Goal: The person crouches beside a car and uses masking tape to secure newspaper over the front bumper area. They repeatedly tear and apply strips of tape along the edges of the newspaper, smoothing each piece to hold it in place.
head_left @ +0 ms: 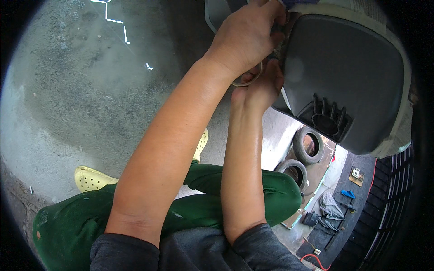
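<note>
My left hand [246, 34] is raised at the top centre, its fingers curled against the left edge of a dark grey moulded plastic panel [346, 72]. What its fingertips pinch is hidden. Just below, my right hand [266, 86] is closed by the same edge, around a pale ring that looks like a roll of masking tape [247, 84]; the left wrist covers part of it. Pale masking tape [400, 106] borders the panel's right side. Low on the panel sits a black round fitting with ribs [325, 122].
Two tyres [308, 145] [293, 171] lie at the right, by a dark mat [334, 226] with a grey cloth [331, 207] and a blue item [348, 193]. A black slatted grille [393, 189] stands far right. Concrete floor [104, 104] spreads left, wet-looking. My knees are bent beneath my arms.
</note>
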{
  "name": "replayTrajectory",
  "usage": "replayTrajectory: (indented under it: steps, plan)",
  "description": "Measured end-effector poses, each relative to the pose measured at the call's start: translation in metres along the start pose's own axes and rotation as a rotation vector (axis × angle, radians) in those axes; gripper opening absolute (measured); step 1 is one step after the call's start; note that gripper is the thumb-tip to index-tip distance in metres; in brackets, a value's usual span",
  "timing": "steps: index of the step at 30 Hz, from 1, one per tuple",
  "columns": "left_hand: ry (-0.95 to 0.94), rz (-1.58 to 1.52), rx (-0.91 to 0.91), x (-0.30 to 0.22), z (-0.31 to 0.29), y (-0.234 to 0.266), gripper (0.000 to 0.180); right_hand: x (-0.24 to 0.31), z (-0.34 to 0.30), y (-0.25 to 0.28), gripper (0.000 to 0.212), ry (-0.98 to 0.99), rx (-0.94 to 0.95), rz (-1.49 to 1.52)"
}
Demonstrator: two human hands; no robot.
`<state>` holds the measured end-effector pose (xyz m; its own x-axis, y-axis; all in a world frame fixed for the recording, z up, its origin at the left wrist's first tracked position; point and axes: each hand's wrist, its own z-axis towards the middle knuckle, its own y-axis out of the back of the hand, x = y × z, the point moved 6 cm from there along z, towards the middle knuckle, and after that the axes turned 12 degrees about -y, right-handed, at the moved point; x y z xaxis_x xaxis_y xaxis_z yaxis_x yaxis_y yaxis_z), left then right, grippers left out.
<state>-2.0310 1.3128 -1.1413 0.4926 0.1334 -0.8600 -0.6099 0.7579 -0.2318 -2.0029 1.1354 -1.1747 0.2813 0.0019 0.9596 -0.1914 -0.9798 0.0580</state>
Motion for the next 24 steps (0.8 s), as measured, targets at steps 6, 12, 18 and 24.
replayTrajectory:
  steps: [6, 12, 18, 24]
  plan:
    - [-0.036, 0.077, -0.098, 0.007, -0.004, 0.002, 0.025, -0.003, 0.003, -0.001, 0.034, 0.007, -0.03, -0.002]
    - [-0.044, 0.043, -0.23, 0.0, -0.009, -0.005, 0.019, 0.002, 0.0, 0.013, 0.029, -0.064, -0.01, -0.115]
    - [-0.019, -0.012, -0.289, -0.005, -0.01, 0.004, 0.012, 0.028, -0.052, 0.034, 0.031, 0.025, 0.418, -1.697]
    - [0.169, -0.155, -0.039, -0.012, -0.009, 0.019, 0.026, 0.081, -0.079, 0.033, 0.026, -0.066, 0.546, -1.535]
